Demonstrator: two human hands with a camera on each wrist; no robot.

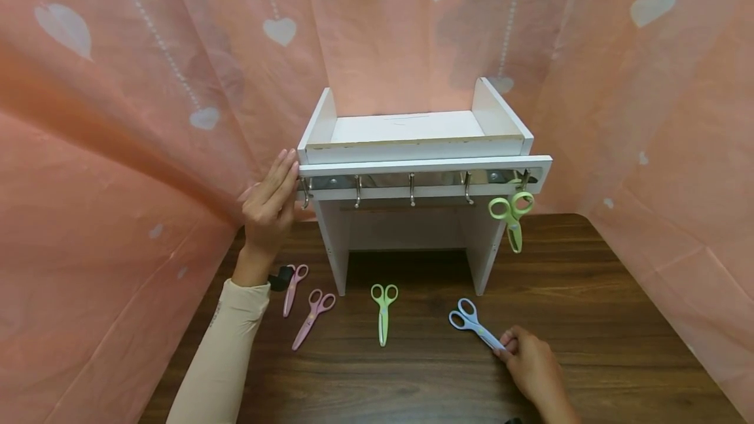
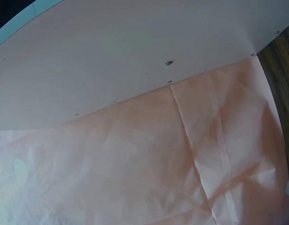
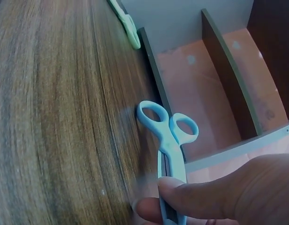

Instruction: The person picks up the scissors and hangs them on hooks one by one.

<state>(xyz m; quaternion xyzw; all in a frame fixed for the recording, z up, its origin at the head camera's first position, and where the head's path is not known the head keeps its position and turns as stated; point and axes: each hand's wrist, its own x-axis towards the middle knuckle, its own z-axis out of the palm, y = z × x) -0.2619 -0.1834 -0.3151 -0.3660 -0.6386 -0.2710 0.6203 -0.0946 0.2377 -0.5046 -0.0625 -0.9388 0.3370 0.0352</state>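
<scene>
My left hand (image 1: 268, 198) rests with straight fingers against the left end of a white hook rack (image 1: 424, 165) on a small white shelf unit. In the left wrist view only the unit's side panel (image 2: 135, 51) and the curtain show. Blue scissors (image 1: 476, 324) are pinched by the blade end between thumb and fingers of my right hand (image 1: 535, 365). Their handle loops point away from the hand, toward the unit, as the right wrist view also shows. Green scissors (image 1: 514, 221) hang by a loop from the rack's rightmost hook (image 1: 526, 178). The other hooks hold nothing.
Two pink scissors, one nearer (image 1: 314, 319) and one farther (image 1: 294, 290), lie on the wooden table (image 1: 424, 385) at the left. More green scissors (image 1: 384, 316) lie in front of the unit. A pink curtain (image 1: 147, 149) with white hearts surrounds the table.
</scene>
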